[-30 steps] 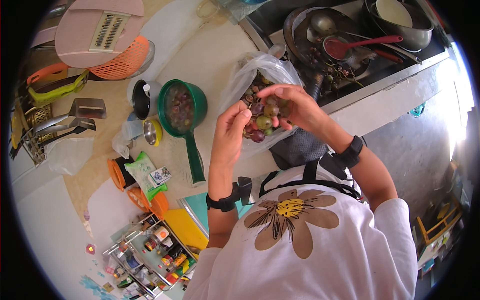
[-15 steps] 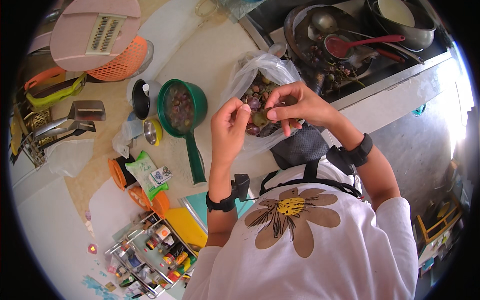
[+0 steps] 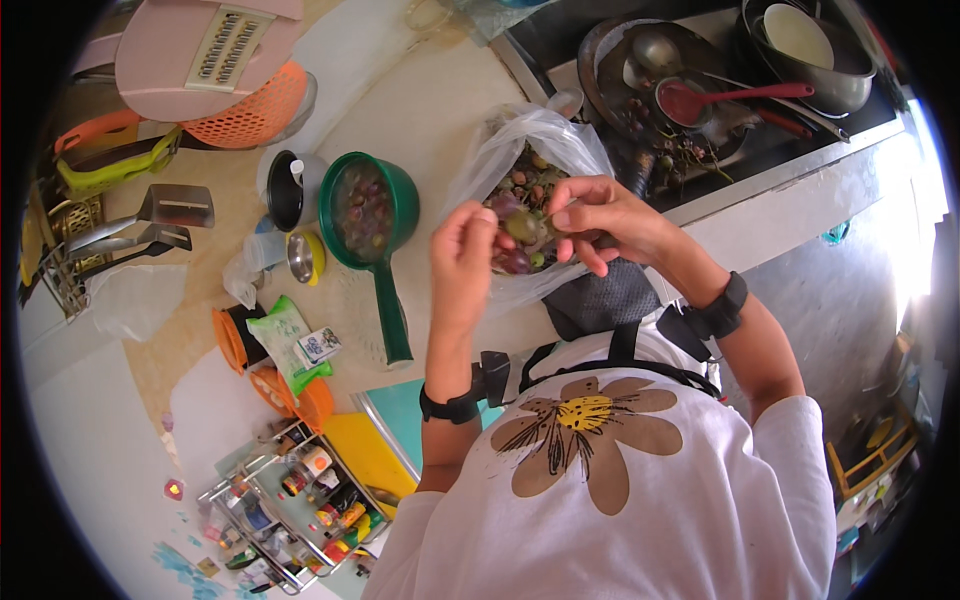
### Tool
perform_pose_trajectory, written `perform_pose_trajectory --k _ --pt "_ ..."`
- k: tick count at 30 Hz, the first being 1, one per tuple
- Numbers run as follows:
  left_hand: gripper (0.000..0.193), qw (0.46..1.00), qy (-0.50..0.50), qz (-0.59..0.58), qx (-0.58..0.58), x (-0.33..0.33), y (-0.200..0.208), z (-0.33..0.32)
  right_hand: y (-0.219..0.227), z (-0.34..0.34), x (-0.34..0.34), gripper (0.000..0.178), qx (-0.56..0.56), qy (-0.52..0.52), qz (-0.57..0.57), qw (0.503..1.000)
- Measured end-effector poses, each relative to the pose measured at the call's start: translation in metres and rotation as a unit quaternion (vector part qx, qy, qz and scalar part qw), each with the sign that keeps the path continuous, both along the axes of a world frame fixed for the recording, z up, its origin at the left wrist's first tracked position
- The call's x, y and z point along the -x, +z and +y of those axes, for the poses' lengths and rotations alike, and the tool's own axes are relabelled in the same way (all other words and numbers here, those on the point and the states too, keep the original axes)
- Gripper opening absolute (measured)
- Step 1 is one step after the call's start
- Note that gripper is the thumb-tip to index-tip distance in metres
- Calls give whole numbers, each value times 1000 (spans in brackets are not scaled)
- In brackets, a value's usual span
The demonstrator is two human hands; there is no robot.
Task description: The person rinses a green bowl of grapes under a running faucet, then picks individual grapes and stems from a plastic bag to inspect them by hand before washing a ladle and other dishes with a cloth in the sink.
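Note:
My left hand (image 3: 463, 252) is closed, its thumb and fingertips pinched together at the left side of the open plastic bag (image 3: 562, 140); what lies between them is hidden. Facing it, my right hand (image 3: 608, 222) pinches at a greenish grape (image 3: 522, 227) that hangs between both hands over the bag. Inside the bag are many purple, reddish and green grapes (image 3: 535, 172). To the left stands a green long-handled scoop (image 3: 402, 205), with grapes (image 3: 362, 212) in cloudy liquid.
At the right, a stove holds a dark wok (image 3: 610, 70) with a red ladle (image 3: 690, 98) and grape stems (image 3: 690, 163). A black cup (image 3: 284, 190), a small metal bowl (image 3: 300, 258) and a green packet (image 3: 290, 345) stand left. Below is a rack of bottles (image 3: 300, 500).
My right hand has shifted slightly right and down, and the greenish grape now shows more fully between my hands. The left hand stays nearly in place. The whole view has shifted a little.

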State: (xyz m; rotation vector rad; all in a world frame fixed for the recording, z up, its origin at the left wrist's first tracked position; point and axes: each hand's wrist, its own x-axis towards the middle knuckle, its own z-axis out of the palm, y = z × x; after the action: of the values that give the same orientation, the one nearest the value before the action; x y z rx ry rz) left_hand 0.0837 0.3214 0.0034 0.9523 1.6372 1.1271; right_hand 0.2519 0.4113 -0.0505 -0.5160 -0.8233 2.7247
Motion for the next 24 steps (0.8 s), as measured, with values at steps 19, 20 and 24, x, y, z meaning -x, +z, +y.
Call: perform_pose_trajectory --k 19,20,24 --pt "18 998 -62 17 -3 4 8 -6 15 -9 21 21 -106 66 -64 990" --pt "19 998 -50 -35 0 2 9 -6 14 -9 20 21 -107 65 -63 990" --pt "18 995 -57 -86 17 1 7 -7 10 -10 18 21 -89 65 -42 993"
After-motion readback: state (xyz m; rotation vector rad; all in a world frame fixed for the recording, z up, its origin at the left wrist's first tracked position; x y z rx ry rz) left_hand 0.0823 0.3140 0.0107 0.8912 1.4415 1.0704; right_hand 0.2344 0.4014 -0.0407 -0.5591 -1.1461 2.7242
